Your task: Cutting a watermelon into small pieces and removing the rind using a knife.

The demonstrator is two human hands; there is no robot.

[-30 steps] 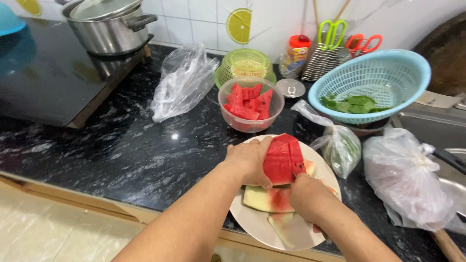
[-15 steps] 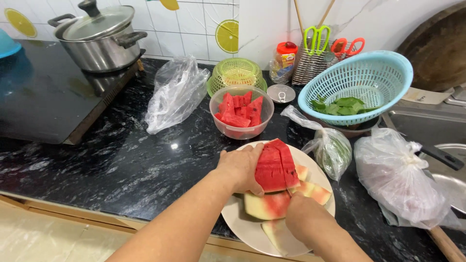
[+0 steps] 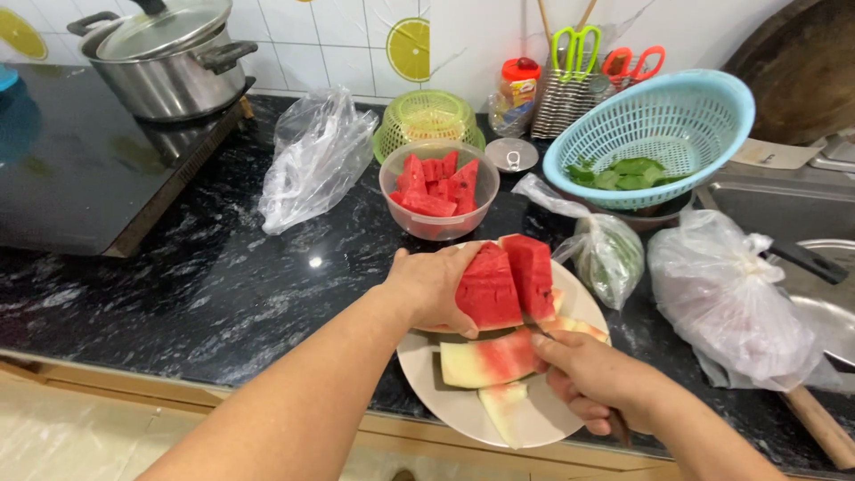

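My left hand (image 3: 434, 287) grips a block of red watermelon flesh (image 3: 506, 280) standing on a cream plate (image 3: 451, 406) at the counter's front edge. The block is split into two pieces side by side. My right hand (image 3: 595, 379) is closed on a knife handle; the blade runs under the flesh, over a strip of rind (image 3: 488, 359). More rind pieces (image 3: 503, 412) lie on the plate. A clear bowl (image 3: 436, 190) behind the plate holds cut red watermelon chunks.
A blue colander (image 3: 674, 130) with green leaves stands back right. Plastic bags (image 3: 315, 158) lie left and right (image 3: 735, 299), plus a bag of greens (image 3: 613, 254). A steel pot (image 3: 169, 55) sits on a black cooktop (image 3: 62, 169); sink (image 3: 815, 240) at right.
The view has shifted down and right. My right hand has moved up toward the watermelon block, and the block now shows split into two pieces.
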